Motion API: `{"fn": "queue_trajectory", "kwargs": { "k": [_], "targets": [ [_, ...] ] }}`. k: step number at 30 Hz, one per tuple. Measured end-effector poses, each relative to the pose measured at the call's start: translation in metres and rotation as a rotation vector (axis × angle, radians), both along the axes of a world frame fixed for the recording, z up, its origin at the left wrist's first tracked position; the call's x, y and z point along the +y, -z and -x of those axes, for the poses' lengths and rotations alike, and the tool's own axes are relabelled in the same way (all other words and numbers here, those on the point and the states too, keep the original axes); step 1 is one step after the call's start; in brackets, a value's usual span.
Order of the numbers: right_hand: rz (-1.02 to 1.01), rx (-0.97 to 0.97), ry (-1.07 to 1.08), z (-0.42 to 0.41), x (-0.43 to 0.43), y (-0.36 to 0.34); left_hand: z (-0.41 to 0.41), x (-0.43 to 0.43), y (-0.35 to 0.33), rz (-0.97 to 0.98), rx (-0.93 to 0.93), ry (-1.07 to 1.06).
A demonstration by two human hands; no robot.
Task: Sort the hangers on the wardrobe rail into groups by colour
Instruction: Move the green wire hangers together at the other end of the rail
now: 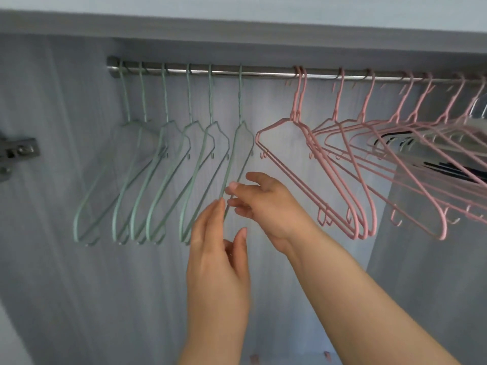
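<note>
Door hinge: a grey metal hinge fixed to the far left wall of the wardrobe.
Rail: a round, polished metal rail running across beneath the grey top panel.
Green group: six pale green coated-wire hangers hooked on the left part of the rail, spaced apart.
Last green hanger: the rightmost pale green wire hanger hangs on the rail, with a gap between it and the pink group.
Left hand: open, fingers straight and raised, fingertips touching the lower wire of the last green hanger; it holds nothing.
Right hand: fingers half curled, tips against the same wire; whether they pinch it cannot be told.
Pink group: pink coated-wire hangers crowded on the right part of the rail, overlapping.
</note>
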State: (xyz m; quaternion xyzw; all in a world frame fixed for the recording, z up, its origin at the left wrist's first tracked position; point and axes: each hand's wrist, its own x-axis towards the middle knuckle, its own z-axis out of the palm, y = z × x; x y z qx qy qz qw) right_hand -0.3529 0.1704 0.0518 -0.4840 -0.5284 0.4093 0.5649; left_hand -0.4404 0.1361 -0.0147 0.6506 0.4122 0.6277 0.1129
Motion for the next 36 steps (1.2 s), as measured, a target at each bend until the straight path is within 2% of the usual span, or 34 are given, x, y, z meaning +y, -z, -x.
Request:
{"fn": "queue_trajectory", "kwargs": {
  "k": [6,11,17,23,36],
  "targets": [
    [-0.029,-0.008,-0.048,0.013,0.012,0.002,0.012,0.009,0.002,0.125,0.044,-0.020],
    [-0.028,0.003,-0.064,0.023,0.022,0.002,0.018,0.016,0.002,0.158,0.066,-0.025],
    [-0.087,0.013,-0.106,0.018,0.021,0.000,0.022,0.014,0.003,0.118,0.019,-0.011],
    [-0.056,0.048,-0.170,0.019,0.022,-0.005,0.022,0.012,0.004,0.063,-0.004,-0.035],
    [-0.052,0.010,-0.109,0.015,0.018,-0.004,0.018,0.010,0.004,0.089,0.021,-0.014]
  ]
}}
